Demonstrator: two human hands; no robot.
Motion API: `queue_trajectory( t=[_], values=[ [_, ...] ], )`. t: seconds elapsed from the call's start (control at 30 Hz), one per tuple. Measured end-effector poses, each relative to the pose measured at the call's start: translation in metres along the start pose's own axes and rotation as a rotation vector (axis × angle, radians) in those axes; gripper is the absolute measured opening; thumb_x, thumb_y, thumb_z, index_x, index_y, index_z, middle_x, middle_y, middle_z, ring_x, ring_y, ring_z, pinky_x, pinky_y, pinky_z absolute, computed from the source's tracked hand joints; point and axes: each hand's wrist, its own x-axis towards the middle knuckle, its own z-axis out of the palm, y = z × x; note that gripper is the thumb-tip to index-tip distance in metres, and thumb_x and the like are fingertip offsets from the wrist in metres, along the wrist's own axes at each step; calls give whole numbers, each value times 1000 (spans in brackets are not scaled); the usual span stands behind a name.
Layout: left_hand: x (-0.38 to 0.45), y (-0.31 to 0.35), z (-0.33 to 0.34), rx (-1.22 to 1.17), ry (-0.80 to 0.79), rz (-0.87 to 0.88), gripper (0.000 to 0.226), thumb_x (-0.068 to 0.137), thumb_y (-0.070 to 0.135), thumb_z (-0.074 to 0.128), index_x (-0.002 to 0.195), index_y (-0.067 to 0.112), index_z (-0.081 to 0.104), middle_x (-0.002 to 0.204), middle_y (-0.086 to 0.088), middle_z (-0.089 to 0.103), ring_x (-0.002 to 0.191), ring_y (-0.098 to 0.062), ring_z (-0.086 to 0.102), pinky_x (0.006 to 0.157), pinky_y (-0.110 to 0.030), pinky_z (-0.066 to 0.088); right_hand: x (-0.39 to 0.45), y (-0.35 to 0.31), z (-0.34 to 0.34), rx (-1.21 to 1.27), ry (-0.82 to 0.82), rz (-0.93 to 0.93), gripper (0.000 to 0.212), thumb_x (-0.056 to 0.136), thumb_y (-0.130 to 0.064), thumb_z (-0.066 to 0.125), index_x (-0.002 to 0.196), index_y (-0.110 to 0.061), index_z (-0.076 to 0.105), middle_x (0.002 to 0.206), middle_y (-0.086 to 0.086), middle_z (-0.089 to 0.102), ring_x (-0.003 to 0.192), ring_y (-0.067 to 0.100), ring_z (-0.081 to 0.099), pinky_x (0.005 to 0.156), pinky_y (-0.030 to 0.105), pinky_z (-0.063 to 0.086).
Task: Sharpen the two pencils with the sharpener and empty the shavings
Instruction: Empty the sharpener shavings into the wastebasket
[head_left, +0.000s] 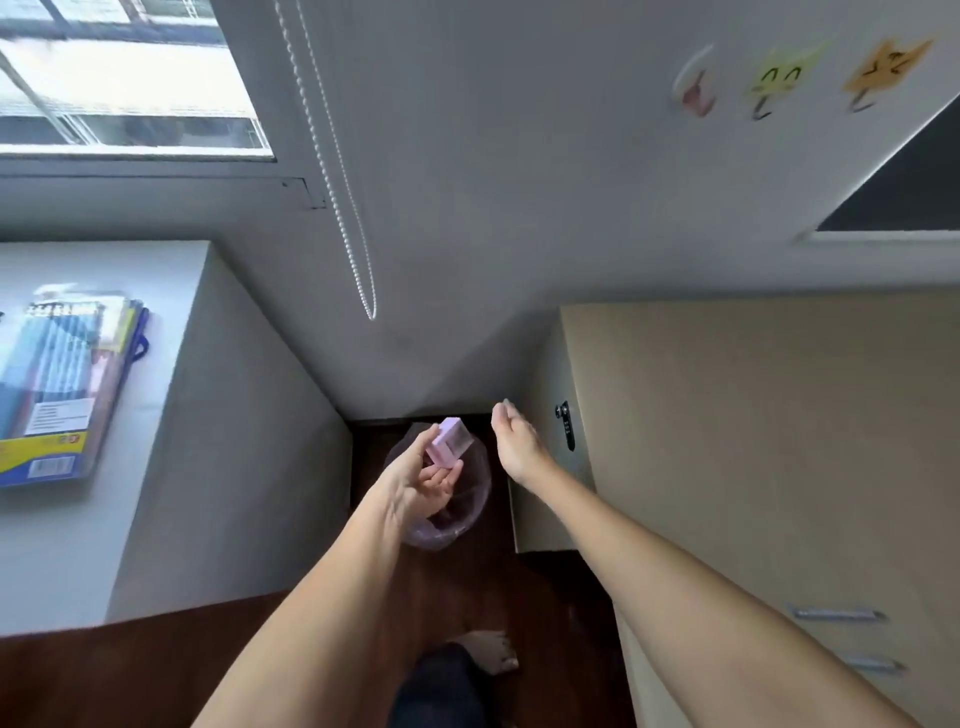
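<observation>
- Nearest the head camera, at the bottom edge, a dark-clothed leg (441, 686) and a bare foot (491, 652) stand on dark wooden floor (156, 670).
- Both forearms reach forward and down toward a small bin (470, 499) lined with a pinkish bag, standing on the floor in the gap between a white surface (156, 415) and a beige cabinet (753, 441).
- Left hand (423, 475) grips the sharpener (449, 441), a small lilac box with a clearer part, tilted directly over the bin's mouth; fingers curl under it and the thumb sits along its side.
- Right hand (517, 441) holds nothing, fingers straight and relaxed, just beside the bin and apart from the sharpener.
- Judged by look, the sharpener is light, rigid plastic with smooth, somewhat slippery faces; holding its flat long sides is safest, and its shavings part may slide off if shaken hard.
- Emptying seems to be the step in hand; no shavings can be made out falling.
- On the white surface lies a blue-and-yellow pencil pack (57, 379); its printing and white label are too blurred to read.
- Wall stickers (779, 83) show cartoon faces, no legible words; a bead cord (332, 156) hangs beside the window (119, 78).
</observation>
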Motion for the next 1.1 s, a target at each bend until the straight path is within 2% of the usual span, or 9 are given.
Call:
queue_trajectory(
  t=[0.07, 0.17, 0.43, 0.57, 0.7, 0.8, 0.9, 1.0, 1.1],
  values=[
    [8, 12, -3, -8, -9, -42, 56, 69, 44, 77, 94, -2, 56, 86, -8, 61, 46, -21, 66, 41, -21, 53, 9, -15, 14, 91, -26, 46, 66, 99, -51, 15, 150, -10, 20, 161, 8, 18, 149, 21, 15, 120, 34, 11],
    [23, 24, -4, -31, -14, -69, 60, 65, 43, 79, 94, -3, 55, 83, -10, 59, 47, -22, 64, 50, -25, 57, 19, -29, 27, 131, -168, 160, 78, 92, -65, 9, 143, -13, 39, 153, 8, 36, 143, 24, 31, 116, 36, 21],
    [39, 30, 0, -16, -7, -105, 50, 69, 42, 76, 78, -1, 53, 72, -10, 52, 57, -14, 52, 45, -19, 50, 39, -30, 29, 351, -29, 225, 83, 88, -69, 5, 149, -16, 25, 160, 6, 20, 147, 23, 19, 121, 40, 13],
    [37, 30, 4, 18, -17, -106, 50, 68, 44, 76, 76, -1, 54, 65, -10, 54, 45, -17, 57, 44, -17, 48, 41, -26, 25, 364, -123, 211, 95, 83, -75, 1, 146, -12, 31, 159, 4, 23, 147, 19, 19, 122, 38, 10],
    [38, 29, 8, 37, -11, -94, 51, 68, 44, 76, 76, -1, 54, 66, -11, 55, 41, -19, 58, 43, -17, 48, 36, -26, 18, 366, -180, 202, 131, 45, -102, 5, 139, -19, 44, 154, 0, 30, 144, 15, 22, 121, 39, 10],
    [38, 29, 8, 54, 15, -96, 50, 68, 44, 76, 75, -1, 54, 67, -11, 55, 40, -20, 59, 46, -18, 48, 36, -23, 18, 399, -95, 210, 105, 73, -86, 4, 150, -17, 20, 161, 2, 16, 149, 19, 13, 121, 40, 8],
    [37, 29, 8, 56, 24, -79, 50, 69, 44, 75, 74, -1, 54, 66, -11, 54, 39, -19, 58, 46, -18, 48, 39, -19, 16, 387, -194, 176, 129, 53, -97, 6, 149, -12, 22, 161, 4, 17, 149, 18, 14, 123, 39, 8],
    [35, 27, 12, 70, 14, -81, 49, 70, 44, 74, 73, 0, 53, 70, -9, 53, 38, -19, 58, 44, -16, 45, 42, -17, 17, 386, -48, 163, 93, 82, -76, 5, 149, -15, 22, 160, 5, 19, 148, 20, 16, 122, 39, 10],
    [33, 25, 14, 107, 14, -77, 49, 71, 45, 73, 72, 0, 53, 69, -8, 53, 37, -19, 58, 38, -16, 45, 39, -15, 15, 318, -207, 140, 120, 63, -92, 4, 146, -11, 32, 158, 6, 26, 147, 20, 21, 122, 39, 11]
  ],
)
